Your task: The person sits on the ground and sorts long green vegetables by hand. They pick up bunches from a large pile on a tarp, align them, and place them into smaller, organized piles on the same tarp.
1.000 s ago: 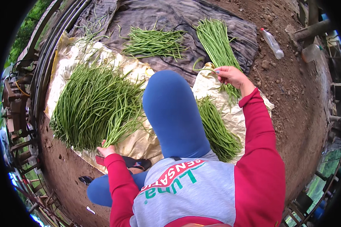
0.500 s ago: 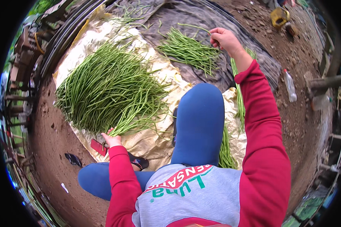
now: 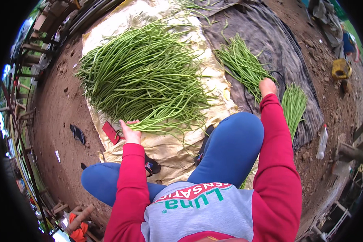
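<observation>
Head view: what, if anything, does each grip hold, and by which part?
Left grip: bunch of green beans, near one end. Right grip: fingers hidden, cannot tell.

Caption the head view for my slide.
Left hand holds beans at the edge of the big pile, right hand at a smaller pile on the dark sheet.

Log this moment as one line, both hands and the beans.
left hand: holding bean bunch | right hand: at small bean pile, grip hidden | big bean pile: on pale sheet

On grey shirt (image 3: pixel 220 215) front, shows upside down: large green letters (image 3: pixel 195 201), small round green mark (image 3: pixel 164 211), white letters (image 3: pixel 185 192) on red band (image 3: pixel 195 190).
</observation>
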### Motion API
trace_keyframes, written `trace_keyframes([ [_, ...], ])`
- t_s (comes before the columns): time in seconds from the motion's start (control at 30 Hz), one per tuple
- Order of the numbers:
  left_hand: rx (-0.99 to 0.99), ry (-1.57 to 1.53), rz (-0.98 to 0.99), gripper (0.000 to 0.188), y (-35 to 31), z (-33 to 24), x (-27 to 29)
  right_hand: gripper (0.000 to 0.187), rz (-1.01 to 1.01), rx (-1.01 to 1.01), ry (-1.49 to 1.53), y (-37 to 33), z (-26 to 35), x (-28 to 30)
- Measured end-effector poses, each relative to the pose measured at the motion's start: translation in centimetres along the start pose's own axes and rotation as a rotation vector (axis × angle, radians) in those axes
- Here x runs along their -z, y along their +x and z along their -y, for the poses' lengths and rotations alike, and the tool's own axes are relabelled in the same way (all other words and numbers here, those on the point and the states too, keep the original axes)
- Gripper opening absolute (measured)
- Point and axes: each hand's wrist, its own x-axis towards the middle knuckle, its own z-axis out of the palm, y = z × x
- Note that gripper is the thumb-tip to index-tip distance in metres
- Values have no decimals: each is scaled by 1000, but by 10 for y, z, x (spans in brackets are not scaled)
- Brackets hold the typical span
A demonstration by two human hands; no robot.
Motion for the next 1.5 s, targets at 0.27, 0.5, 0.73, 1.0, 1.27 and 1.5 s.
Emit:
trace_keyframes([
  [0.27, -8, 54, 80, 49, -9, 4, -25, 28, 112, 263, -335, 56, -52, -4],
  [0.5, 61, 163, 271, 45, -52, -5, -50, 62, -318, 986, 653, -28, 118, 185],
  [0.73, 194, 381, 616, 45, -147, -41, -109, 93, 819, 1272, 287, -271, 242, 133],
  [1.0, -16, 402, 950, 72, -185, -90, -101, 34, 1252, 906, 988, -391, 278, 37],
  [1.27, -83, 691, 1323, 44, -169, -95, -85, 30, 1089, 920, 875, -403, 275, 36],
  [1.5, 35, 532, 1202, 16, -179, -83, -72, 94, 1058, 1055, 267, -326, 268, 98],
])
